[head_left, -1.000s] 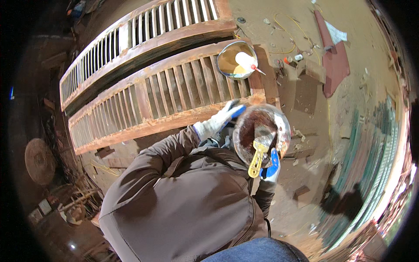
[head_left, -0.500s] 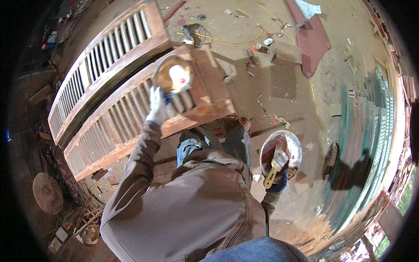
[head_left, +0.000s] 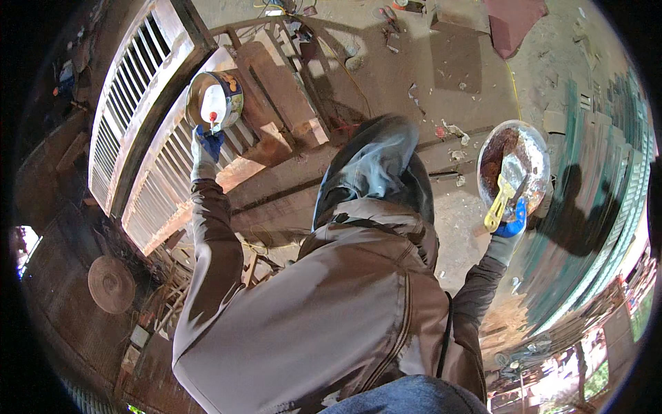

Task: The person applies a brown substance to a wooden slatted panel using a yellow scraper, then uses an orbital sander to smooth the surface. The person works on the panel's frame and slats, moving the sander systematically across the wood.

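Held the round bowl [head_left: 491, 162] out to the right, well apart from the tin [head_left: 234, 96], with the fingers of the gloved right hand [head_left: 512, 219] closed on its near rim. Looked scuffed and well used, with a pale whitish-grey rim, a dark reddish-brown coating on the left of the inside and whitish smears on the right. Contained a putty knife [head_left: 502, 193], laid blade-inward, with its yellow handle jutting over the near rim just beside the blue-coated fingers.

To the other side, stretched the gloved left hand [head_left: 207, 148] to the near edge of the tin. Could not tell whether closed on that edge or merely set against it. Saw in the tin a brownish inside, a coloured outer wall facing right, and a white bottle [head_left: 212, 100] with a red cap and a pale nozzle pointing toward the left hand. Found the tin over the slats of a louvred shutter [head_left: 165, 183]; could not tell whether resting there or lifted. Noticed another louvred shutter [head_left: 131, 90] lying alongside to the left, and greenish slatted panels [head_left: 620, 165] beyond the bowl at far right.
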### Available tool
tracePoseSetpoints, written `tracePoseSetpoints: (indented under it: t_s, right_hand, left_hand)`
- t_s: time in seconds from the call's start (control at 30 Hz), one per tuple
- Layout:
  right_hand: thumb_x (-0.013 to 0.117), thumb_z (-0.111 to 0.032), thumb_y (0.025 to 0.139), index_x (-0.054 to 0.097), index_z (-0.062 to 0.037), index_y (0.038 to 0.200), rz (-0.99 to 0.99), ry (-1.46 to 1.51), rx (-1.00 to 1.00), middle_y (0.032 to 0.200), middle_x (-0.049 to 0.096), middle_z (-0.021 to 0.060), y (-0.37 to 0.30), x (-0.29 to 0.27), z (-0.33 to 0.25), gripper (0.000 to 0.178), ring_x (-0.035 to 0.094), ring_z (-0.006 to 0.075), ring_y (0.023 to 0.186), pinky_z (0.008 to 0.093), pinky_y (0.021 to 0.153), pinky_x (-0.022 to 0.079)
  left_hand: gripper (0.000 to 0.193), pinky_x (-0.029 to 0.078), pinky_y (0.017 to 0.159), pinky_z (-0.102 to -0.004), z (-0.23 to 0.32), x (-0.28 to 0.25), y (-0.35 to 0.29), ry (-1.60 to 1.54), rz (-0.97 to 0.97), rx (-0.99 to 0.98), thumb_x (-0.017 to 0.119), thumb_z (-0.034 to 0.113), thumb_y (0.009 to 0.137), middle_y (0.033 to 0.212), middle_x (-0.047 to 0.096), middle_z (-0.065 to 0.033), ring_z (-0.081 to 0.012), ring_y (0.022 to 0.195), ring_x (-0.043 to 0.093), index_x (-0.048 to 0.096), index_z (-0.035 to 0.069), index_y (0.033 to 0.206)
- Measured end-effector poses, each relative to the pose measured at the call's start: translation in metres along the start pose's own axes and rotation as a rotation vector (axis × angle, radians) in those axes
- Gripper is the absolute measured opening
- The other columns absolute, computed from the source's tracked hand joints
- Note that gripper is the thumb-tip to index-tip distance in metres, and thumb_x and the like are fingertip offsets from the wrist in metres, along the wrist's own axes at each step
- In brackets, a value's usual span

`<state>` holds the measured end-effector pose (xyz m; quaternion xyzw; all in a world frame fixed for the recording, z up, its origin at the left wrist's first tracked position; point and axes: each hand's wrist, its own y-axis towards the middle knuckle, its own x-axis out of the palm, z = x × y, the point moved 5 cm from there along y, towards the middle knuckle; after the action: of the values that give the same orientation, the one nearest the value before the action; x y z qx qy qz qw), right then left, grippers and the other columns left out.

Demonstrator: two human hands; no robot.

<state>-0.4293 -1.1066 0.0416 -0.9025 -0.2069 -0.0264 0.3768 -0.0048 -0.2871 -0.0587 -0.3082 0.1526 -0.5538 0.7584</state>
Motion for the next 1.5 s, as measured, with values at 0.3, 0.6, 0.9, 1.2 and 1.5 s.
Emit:
tracePoseSetpoints:
  t_s: [0.3, 0.6, 0.9, 1.2, 1.5]
  right_hand:
    - [0.063, -0.025, 0.105, 0.063, -0.0053, 0.135, -0.078, 0.006, 0.110, 0.127, 0.068, 0.0065, 0.076, 0.098, -0.015, 0.036, 0.067, 0.0234, 0.111, 0.0457, 0.099, 0.056]
    - [0.061, -0.032, 0.104, 0.057, -0.0139, 0.144, -0.025, 0.028, 0.298, 0.142, 0.060, 0.0103, 0.228, 0.179, 0.020, 0.044, 0.062, 0.0347, 0.126, 0.0631, 0.103, 0.053]
    - [0.065, -0.041, 0.103, 0.058, -0.0105, 0.143, 0.090, 0.063, 0.481, 0.139, 0.066, 0.0102, 0.395, 0.222, 0.049, 0.050, 0.064, 0.0332, 0.125, 0.0565, 0.107, 0.053]
    - [0.070, -0.037, 0.101, 0.048, -0.0213, 0.151, 0.108, 0.061, 0.333, 0.143, 0.060, 0.0081, 0.583, 0.247, 0.084, 0.057, 0.062, 0.0338, 0.124, 0.0579, 0.097, 0.058]
    - [0.067, -0.026, 0.105, 0.056, -0.0154, 0.139, 0.058, 0.092, 0.281, 0.121, 0.067, 0.0112, 0.773, 0.202, 0.160, 0.038, 0.070, 0.0321, 0.105, 0.0586, 0.089, 0.062]
  left_hand:
    - [0.050, 0.058, 0.071, -0.0421, -0.009, -0.016, -0.005, 0.241, 0.099, 0.102, 0.063, 0.052, 0.100, 0.086, 0.068, -0.0152, -0.0296, 0.076, 0.067, 0.061, 0.002, 0.106]
    - [0.042, 0.057, 0.087, -0.0393, -0.009, -0.015, -0.070, -0.048, 0.183, 0.012, 0.075, 0.021, 0.095, 0.120, 0.069, -0.0066, -0.0257, 0.097, 0.069, 0.060, 0.009, 0.133]
    - [0.053, 0.047, 0.098, -0.0389, 0.056, 0.090, 0.004, -0.396, -0.359, -0.037, 0.055, 0.039, 0.107, 0.132, 0.057, -0.0047, -0.0208, 0.117, 0.053, 0.048, 0.010, 0.150]
    - [0.045, 0.061, 0.080, -0.0337, -0.005, 0.533, 0.195, 0.602, -0.264, 0.239, 0.061, 0.021, 0.103, 0.137, 0.063, -0.0095, -0.0161, 0.104, 0.069, 0.056, 0.003, 0.144]
    - [0.049, 0.060, 0.085, -0.0317, -0.368, 0.791, 0.339, 0.258, -0.512, -0.009, 0.060, 0.013, 0.102, 0.129, 0.067, -0.0039, -0.0139, 0.107, 0.068, 0.053, 0.008, 0.150]
